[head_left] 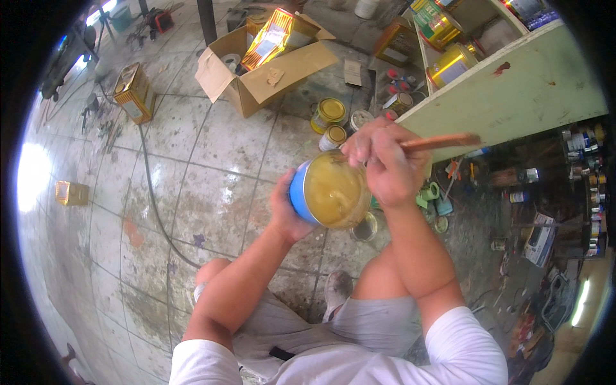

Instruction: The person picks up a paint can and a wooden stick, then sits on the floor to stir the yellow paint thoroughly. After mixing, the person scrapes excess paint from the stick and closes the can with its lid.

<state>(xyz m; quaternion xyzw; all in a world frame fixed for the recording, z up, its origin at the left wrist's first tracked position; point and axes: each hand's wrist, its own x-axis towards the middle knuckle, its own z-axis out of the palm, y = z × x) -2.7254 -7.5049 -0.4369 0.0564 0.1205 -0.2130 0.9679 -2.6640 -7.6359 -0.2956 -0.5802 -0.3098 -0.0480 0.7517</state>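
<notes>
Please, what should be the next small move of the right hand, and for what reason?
Probably, the right hand should lower the brown-handled tool slightly toward the yellowish contents: it grips the tool close by the open blue can, and the left hand supports the can's side. The tool's working end is hard to make out.

We hold a can (298, 195) of paste (335, 192) in our left hand (286, 208), a handle (446, 141) in our right hand (389, 160); a box (249, 96) stands beyond.
</notes>
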